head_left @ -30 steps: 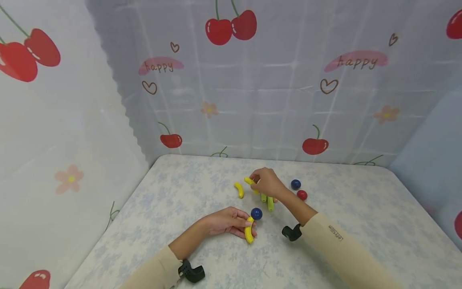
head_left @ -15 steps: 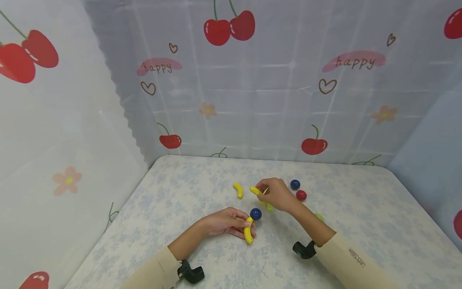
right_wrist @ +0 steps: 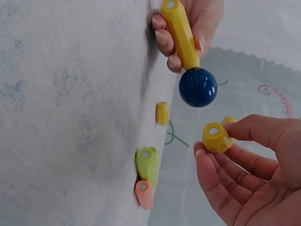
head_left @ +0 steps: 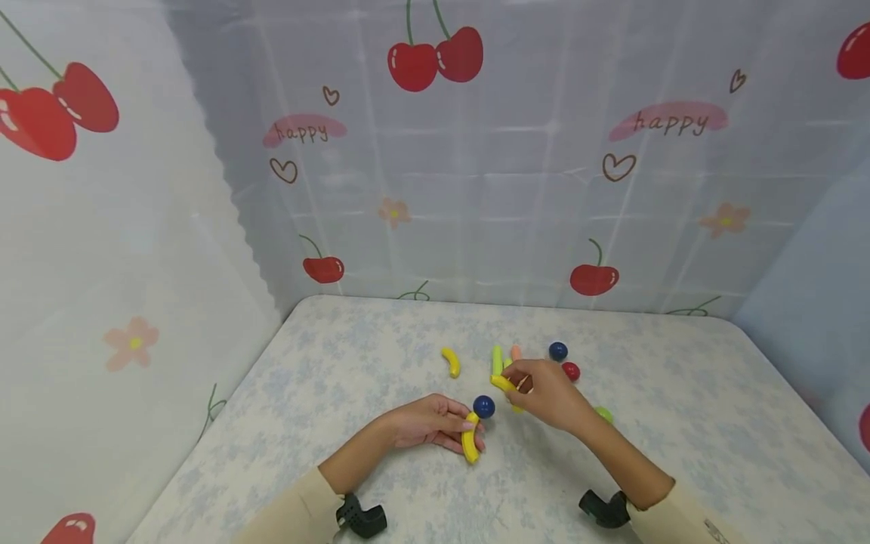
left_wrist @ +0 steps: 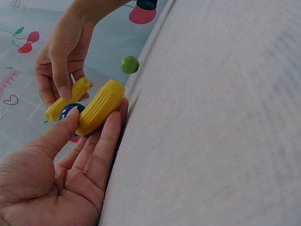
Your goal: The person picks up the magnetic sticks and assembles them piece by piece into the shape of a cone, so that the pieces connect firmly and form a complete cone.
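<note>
Yellow curved plastic piece (head_left: pixel 470 438) with a dark blue ball (head_left: pixel 483 406) at its tip lies pinched in our left hand (head_left: pixel 427 423) on the desk (head_left: pixel 680 423); our right hand (head_left: pixel 553 397) pinches a second yellow curved piece (head_left: pixel 504 383) just beside the ball; we judge its end should meet the ball squarely while the left stays steady.

We see a table (head_left: pixel 353 363) with a pale blue-flowered cover; a loose yellow curved piece (head_left: pixel 451 361) lies on it, with a green stick (head_left: pixel 497 359) and an orange stick (head_left: pixel 516 352) side by side nearby; further right sit a blue ball (head_left: pixel 558 350), a red ball (head_left: pixel 571 371) and a green ball (head_left: pixel 603 413); a cherry-printed curtain (head_left: pixel 516 174) hangs behind.
</note>
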The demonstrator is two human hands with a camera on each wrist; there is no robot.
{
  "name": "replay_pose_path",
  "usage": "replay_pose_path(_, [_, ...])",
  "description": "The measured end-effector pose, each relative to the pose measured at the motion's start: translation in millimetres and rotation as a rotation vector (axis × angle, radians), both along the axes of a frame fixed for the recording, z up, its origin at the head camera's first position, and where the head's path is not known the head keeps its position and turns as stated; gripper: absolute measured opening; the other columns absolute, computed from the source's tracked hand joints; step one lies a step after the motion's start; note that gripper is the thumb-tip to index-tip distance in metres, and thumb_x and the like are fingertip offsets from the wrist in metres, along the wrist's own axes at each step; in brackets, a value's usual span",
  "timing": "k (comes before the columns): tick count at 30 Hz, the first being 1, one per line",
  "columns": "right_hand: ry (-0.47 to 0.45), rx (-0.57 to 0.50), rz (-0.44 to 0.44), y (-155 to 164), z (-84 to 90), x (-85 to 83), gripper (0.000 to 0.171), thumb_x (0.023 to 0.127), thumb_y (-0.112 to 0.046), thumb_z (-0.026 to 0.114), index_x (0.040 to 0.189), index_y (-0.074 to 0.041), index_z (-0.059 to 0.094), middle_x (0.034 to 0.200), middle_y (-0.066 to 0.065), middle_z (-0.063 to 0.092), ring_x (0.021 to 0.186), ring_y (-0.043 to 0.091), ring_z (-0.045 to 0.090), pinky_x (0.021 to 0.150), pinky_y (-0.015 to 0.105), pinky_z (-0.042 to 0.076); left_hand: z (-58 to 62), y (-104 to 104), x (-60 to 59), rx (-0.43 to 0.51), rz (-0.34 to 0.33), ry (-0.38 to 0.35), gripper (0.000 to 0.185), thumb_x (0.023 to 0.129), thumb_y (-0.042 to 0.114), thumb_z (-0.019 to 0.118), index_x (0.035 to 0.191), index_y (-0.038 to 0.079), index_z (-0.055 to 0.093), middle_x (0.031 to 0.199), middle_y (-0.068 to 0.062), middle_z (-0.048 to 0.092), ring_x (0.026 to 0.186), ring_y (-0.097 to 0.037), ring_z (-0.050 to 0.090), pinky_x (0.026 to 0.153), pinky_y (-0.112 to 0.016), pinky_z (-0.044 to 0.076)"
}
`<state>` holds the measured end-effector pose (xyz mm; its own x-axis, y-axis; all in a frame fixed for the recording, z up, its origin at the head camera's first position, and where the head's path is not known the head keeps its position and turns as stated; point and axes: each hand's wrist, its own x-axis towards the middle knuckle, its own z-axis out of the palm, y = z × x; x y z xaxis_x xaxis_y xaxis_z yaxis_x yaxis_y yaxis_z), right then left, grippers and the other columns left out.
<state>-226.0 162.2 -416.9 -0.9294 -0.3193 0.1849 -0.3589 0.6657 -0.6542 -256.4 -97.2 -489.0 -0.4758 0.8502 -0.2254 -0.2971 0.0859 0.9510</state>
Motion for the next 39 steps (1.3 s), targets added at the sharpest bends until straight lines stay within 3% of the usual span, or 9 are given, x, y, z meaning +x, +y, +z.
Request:
replay_pose_path(14, [-0.061,0.047,0.051,13.1,-2.0,2.6,0.017,0.081,-0.004,0.083,0.094,-0.006,0.072,0.079,-0.004,0.065,0.072,0.014,0.058,0.059,0.025,0.053,2.4,2.0,-0.7,-0.002,0.013,-0.011,0.036,0.105,0.016,0.057,0.131,-0.009,0.059,0.120,-0.018,0.071,0.110,-0.024,0.070,0.091,-0.034,0.056])
replay_pose_path(25, [-0.138,0.064,0.103,10.8,-4.6,4.4,0.015,0.084,-0.004,0.081,0.095,-0.007,0.072,0.080,-0.003,0.065,0.072,0.014,0.059,0.060,0.024,0.054,0.6,2.6,0.6,0.001,0.016,-0.022,0.034,0.106,0.014,0.056,0.129,-0.010,0.059,0.120,-0.018,0.071,0.111,-0.024,0.069,0.091,-0.034,0.056])
replay_pose_path(32, [-0.119,0.085,0.137,7.7,-8.8,4.6,0.015,0.085,-0.003,0.080,0.097,-0.006,0.073,0.082,-0.004,0.066,0.073,0.013,0.059,0.060,0.023,0.054,-1.7,2.5,0.7,0.008,0.010,-0.020,0.034,0.106,0.014,0.056,0.128,-0.012,0.058,0.120,-0.017,0.071,0.111,-0.025,0.069,0.091,-0.034,0.056])
replay_pose_path(39, [-0.105,0.063,0.178,9.1,-10.0,2.6,0.017,0.086,-0.002,0.078,0.102,-0.008,0.076,0.083,-0.005,0.066,0.073,0.015,0.059,0.060,0.024,0.054,-0.5,3.4,-1.6,0.006,0.003,-0.030,0.039,0.107,0.019,0.055,0.137,-0.006,0.052,0.119,-0.019,0.071,0.110,-0.024,0.070,0.090,-0.033,0.057])
